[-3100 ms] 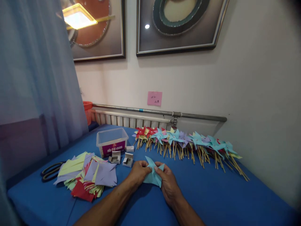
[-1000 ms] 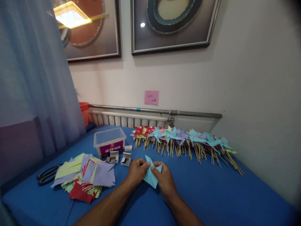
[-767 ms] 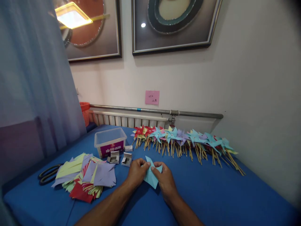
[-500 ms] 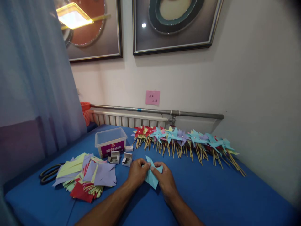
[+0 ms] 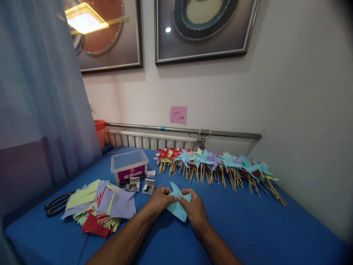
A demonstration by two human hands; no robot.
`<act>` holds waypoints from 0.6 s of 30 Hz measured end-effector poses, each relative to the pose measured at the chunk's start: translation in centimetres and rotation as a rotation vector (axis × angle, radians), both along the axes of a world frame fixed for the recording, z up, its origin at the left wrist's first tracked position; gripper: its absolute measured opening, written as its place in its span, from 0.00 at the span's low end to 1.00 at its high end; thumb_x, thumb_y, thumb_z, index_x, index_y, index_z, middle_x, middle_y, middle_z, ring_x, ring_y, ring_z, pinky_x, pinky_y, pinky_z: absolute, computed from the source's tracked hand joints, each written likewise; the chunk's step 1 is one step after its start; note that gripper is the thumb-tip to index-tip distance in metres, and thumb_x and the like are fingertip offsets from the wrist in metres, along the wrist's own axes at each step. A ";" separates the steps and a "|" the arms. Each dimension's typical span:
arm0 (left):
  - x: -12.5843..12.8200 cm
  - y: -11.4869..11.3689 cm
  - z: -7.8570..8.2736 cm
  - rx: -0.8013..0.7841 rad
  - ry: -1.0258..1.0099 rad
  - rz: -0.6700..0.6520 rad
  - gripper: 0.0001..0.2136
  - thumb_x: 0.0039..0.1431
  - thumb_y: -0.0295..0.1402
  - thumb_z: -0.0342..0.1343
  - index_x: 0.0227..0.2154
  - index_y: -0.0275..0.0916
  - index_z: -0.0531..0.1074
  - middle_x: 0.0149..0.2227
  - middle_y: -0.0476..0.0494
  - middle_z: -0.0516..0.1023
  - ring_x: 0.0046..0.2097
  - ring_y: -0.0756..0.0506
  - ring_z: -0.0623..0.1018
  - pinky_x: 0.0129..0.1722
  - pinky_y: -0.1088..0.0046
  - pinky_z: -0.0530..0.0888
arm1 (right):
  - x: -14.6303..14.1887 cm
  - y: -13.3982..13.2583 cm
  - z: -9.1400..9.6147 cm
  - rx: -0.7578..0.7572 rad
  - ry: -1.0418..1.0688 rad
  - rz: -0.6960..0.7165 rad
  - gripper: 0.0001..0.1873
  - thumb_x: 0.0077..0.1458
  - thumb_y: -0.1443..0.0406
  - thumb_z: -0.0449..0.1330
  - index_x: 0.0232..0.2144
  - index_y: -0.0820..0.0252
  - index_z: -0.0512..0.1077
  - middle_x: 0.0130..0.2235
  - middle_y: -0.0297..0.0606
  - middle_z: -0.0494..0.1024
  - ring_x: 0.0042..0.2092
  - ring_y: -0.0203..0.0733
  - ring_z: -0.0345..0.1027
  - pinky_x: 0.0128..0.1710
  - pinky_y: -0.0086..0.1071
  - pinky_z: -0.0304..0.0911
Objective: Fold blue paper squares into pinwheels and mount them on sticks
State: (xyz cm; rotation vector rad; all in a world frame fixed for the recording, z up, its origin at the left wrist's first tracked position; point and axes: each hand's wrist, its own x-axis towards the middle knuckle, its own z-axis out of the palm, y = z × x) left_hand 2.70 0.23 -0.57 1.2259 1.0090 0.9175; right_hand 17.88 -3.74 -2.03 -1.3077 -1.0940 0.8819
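Observation:
A light blue paper pinwheel (image 5: 178, 210) is held up over the blue-covered table, its points folded toward the middle. My left hand (image 5: 160, 201) pinches its left side, thumb near the centre. From the right, my right hand (image 5: 193, 207) grips it the same way, and both thumbs nearly meet at the middle. The fingers behind the paper are partly hidden. Just beyond my left hand stand two small open boxes, one box (image 5: 149, 187) nearer and another box (image 5: 133, 184) holding small metal bits.
Cut coloured paper sheets (image 5: 122, 204) lie piled at left beside black-handled scissors (image 5: 57, 203). Behind them stand a clear plastic tub (image 5: 129, 162) and a small closed box (image 5: 150, 174). Finished pinwheels on sticks (image 5: 215, 162) line the back. A blue curtain (image 5: 46, 81) hangs at left.
My left hand has shifted slightly left and its thumb now presses lower, by the centre. The pinwheel's left point has come into view more, and the paper is turned a little.

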 end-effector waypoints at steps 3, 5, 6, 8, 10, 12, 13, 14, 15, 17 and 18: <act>0.1 -0.1 0.0 0.024 0.053 0.026 0.13 0.37 0.32 0.69 0.19 0.37 0.68 0.18 0.52 0.69 0.22 0.53 0.65 0.24 0.75 0.59 | -0.1 -0.1 0.1 -0.008 -0.018 0.007 0.15 0.41 0.57 0.67 0.33 0.56 0.73 0.24 0.32 0.77 0.25 0.42 0.69 0.25 0.32 0.62; 0.4 -0.1 -0.1 0.038 0.073 0.049 0.12 0.38 0.31 0.69 0.19 0.37 0.68 0.18 0.53 0.68 0.21 0.53 0.64 0.23 0.75 0.58 | -0.1 -0.1 0.0 -0.005 -0.022 -0.002 0.14 0.41 0.58 0.67 0.32 0.56 0.73 0.24 0.31 0.77 0.25 0.41 0.69 0.24 0.32 0.62; 0.5 -0.2 -0.1 0.042 0.076 0.057 0.12 0.39 0.30 0.68 0.19 0.37 0.68 0.17 0.53 0.68 0.21 0.53 0.64 0.23 0.75 0.58 | -0.1 0.0 -0.1 0.001 -0.018 -0.005 0.14 0.41 0.58 0.68 0.32 0.56 0.74 0.24 0.31 0.77 0.25 0.41 0.69 0.24 0.32 0.61; 0.6 -0.3 -0.1 0.038 0.064 0.065 0.12 0.40 0.29 0.67 0.18 0.38 0.67 0.17 0.54 0.68 0.20 0.53 0.64 0.22 0.75 0.57 | 0.0 0.1 -0.3 0.015 0.032 -0.003 0.15 0.41 0.57 0.70 0.32 0.56 0.74 0.24 0.31 0.77 0.25 0.41 0.69 0.25 0.32 0.61; 0.5 -0.2 0.0 0.024 0.022 0.066 0.11 0.40 0.29 0.66 0.18 0.38 0.67 0.16 0.53 0.68 0.19 0.53 0.64 0.22 0.76 0.57 | 0.0 0.1 -0.5 0.023 0.137 0.033 0.17 0.42 0.56 0.71 0.34 0.56 0.74 0.24 0.31 0.78 0.25 0.42 0.70 0.26 0.32 0.63; 0.3 0.0 0.0 0.005 -0.038 0.075 0.09 0.39 0.29 0.65 0.18 0.38 0.67 0.16 0.52 0.69 0.19 0.53 0.65 0.22 0.76 0.58 | 0.0 0.1 -0.6 0.029 0.253 0.094 0.18 0.46 0.53 0.70 0.36 0.56 0.75 0.26 0.33 0.79 0.27 0.43 0.72 0.29 0.34 0.65; 0.1 0.2 0.0 -0.007 -0.068 0.082 0.08 0.39 0.29 0.64 0.18 0.38 0.68 0.17 0.51 0.70 0.19 0.53 0.65 0.22 0.76 0.59 | 0.0 0.0 -0.6 0.033 0.298 0.126 0.18 0.48 0.52 0.69 0.37 0.56 0.75 0.28 0.34 0.81 0.28 0.44 0.74 0.30 0.34 0.66; -0.1 0.4 0.0 -0.021 -0.095 0.093 0.07 0.38 0.29 0.64 0.19 0.37 0.69 0.17 0.51 0.70 0.19 0.53 0.66 0.23 0.76 0.60 | 0.0 -0.1 -0.6 0.035 0.334 0.157 0.19 0.50 0.51 0.68 0.39 0.56 0.76 0.29 0.36 0.82 0.30 0.45 0.75 0.32 0.35 0.67; -0.2 0.6 0.0 -0.036 -0.120 0.104 0.07 0.38 0.29 0.64 0.19 0.36 0.70 0.18 0.49 0.71 0.20 0.52 0.67 0.23 0.75 0.61 | -0.1 -0.1 -0.6 0.036 0.361 0.186 0.19 0.51 0.51 0.67 0.40 0.56 0.76 0.31 0.37 0.83 0.31 0.46 0.76 0.33 0.35 0.68; -0.5 1.1 -0.1 -0.067 -0.168 0.124 0.07 0.36 0.30 0.64 0.21 0.34 0.73 0.19 0.47 0.74 0.21 0.51 0.69 0.24 0.75 0.64 | -0.3 -0.3 -0.6 0.036 0.398 0.240 0.21 0.50 0.52 0.68 0.42 0.56 0.77 0.35 0.39 0.84 0.35 0.47 0.78 0.35 0.37 0.70; -0.6 1.3 -0.2 -0.079 -0.189 0.130 0.08 0.36 0.30 0.64 0.22 0.34 0.74 0.20 0.46 0.75 0.21 0.51 0.70 0.25 0.74 0.65 | -0.4 -0.3 -0.6 0.037 0.410 0.262 0.22 0.49 0.52 0.70 0.43 0.57 0.77 0.36 0.41 0.85 0.36 0.49 0.79 0.37 0.38 0.71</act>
